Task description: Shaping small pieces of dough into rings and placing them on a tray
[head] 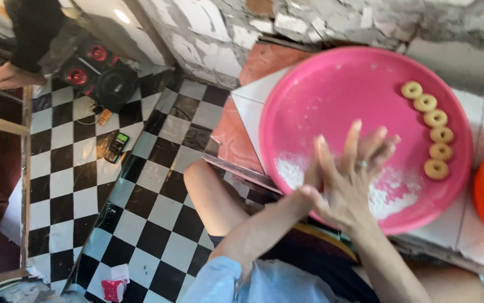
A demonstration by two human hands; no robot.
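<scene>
Left hand (315, 182) and right hand (354, 179) pressed palm to palm, fingers stretched out flat, anything between them hidden. Just behind, on the tiled surface (253, 95), a round pink plastic tray (331, 90) dusted with white flour (385, 196); six small ring-shaped dough pieces (434, 128) in a curved row at its far right edge, well apart from the hands. Small red-and-white packet (114, 289) on the checkered floor (152, 224)

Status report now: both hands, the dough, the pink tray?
Left hand and right hand pressed together, palm to palm. Six dough rings lined up on pink tray. Nothing in the way.
</scene>
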